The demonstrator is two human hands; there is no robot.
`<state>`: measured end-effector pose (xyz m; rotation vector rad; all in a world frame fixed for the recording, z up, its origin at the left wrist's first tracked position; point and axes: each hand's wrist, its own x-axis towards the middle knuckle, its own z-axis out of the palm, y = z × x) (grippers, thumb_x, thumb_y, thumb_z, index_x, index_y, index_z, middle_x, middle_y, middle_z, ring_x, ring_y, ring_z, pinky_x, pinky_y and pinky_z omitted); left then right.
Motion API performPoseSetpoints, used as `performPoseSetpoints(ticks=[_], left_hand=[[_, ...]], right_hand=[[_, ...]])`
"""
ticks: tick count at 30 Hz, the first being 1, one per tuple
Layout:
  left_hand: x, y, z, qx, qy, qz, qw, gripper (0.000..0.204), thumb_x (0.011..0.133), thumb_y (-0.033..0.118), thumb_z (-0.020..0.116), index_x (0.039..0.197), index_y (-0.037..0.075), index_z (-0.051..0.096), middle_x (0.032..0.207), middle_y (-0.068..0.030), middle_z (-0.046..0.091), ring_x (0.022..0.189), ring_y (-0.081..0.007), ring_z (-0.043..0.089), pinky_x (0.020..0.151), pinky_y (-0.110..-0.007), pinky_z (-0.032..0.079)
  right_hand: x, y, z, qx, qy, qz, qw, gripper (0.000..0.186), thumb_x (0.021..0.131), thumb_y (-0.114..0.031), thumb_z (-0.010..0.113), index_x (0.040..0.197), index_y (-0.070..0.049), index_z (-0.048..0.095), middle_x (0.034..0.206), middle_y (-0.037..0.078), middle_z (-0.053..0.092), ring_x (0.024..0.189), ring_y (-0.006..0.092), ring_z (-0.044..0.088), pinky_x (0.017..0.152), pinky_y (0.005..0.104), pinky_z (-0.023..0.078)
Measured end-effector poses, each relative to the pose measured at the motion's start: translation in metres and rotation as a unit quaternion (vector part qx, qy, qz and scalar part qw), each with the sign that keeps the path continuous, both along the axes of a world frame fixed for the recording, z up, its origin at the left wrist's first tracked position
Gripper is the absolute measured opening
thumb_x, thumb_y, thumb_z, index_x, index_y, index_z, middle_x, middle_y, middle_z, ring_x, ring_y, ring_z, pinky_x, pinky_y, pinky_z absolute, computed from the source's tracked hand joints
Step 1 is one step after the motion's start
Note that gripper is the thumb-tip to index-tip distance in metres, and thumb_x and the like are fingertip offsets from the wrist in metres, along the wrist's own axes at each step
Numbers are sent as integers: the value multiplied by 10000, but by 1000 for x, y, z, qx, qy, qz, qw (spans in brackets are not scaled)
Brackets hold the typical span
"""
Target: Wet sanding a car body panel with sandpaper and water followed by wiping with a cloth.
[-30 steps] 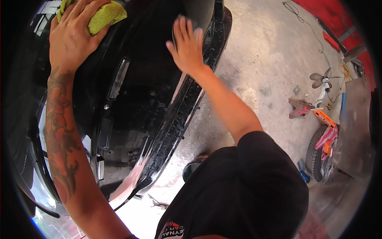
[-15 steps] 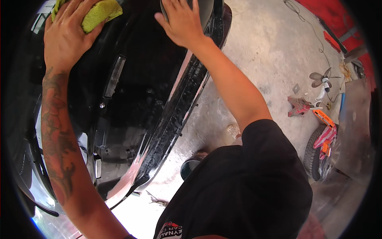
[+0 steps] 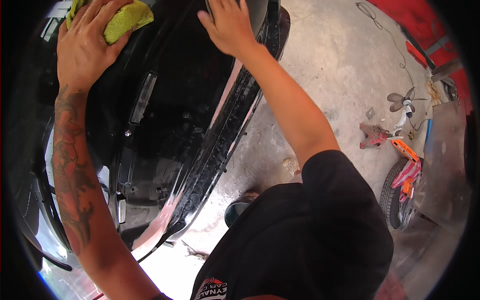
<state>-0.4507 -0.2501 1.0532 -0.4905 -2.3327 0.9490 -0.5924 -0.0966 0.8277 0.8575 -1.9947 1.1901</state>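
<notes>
My left hand is wrapped over a yellow-green cloth, pressed against the glossy black car body at the upper left. Its fingertips are partly cut off by the frame's top edge. Farther right along the same car, my right hand lies with its thumb spread away, against a smooth dark grey surface near the car's lower edge. The ends of those fingers run out of view. A car door handle shows between my two forearms.
Below me a dark bucket stands on the concrete floor, partly hidden by my shirt. At right are a fan, a red jack stand, a tire and a metal sheet. A cable trails across the floor.
Almost nothing differs. Both hands stay about where they were, with only a slight shift of the whole view.
</notes>
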Motion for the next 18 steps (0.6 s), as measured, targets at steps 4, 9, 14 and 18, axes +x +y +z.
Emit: performPoseSetpoints(ticks=[4, 9, 14, 18], left_hand=[[-1, -1, 0, -8, 4, -13, 1000, 461, 807, 241, 759, 1252, 255, 638, 1216, 52, 650, 1147, -204, 616, 925, -409, 461], [1, -2, 2, -16, 4, -7, 1000, 456, 811, 243, 755, 1252, 259, 637, 1213, 50, 650, 1150, -203, 613, 925, -406, 458], [-3, 2, 0, -18, 10, -11, 1000, 448, 821, 251, 752, 1253, 267, 637, 1212, 49, 650, 1146, -206, 615, 916, -409, 456], [-5, -2, -1, -10, 1, -18, 1000, 446, 826, 257, 754, 1256, 268, 637, 1213, 52, 651, 1145, -206, 618, 906, -414, 460]], right_hand=[[26, 4, -68, 73, 27, -45, 996, 681, 961, -367, 596, 1529, -80, 352, 1601, 135, 322, 1451, 360, 334, 1109, 633, 297], [10, -8, -20, 26, 56, -69, 996, 689, 965, -375, 580, 1511, -24, 350, 1583, 162, 328, 1463, 361, 304, 1117, 648, 287], [38, -11, -5, 41, -28, -64, 997, 680, 1028, -364, 463, 1548, 16, 246, 1634, 209, 206, 1491, 401, 237, 1168, 590, 247], [37, -11, -7, 118, 2, -36, 992, 696, 1020, -367, 480, 1546, 22, 244, 1627, 218, 220, 1484, 398, 260, 1152, 612, 265]])
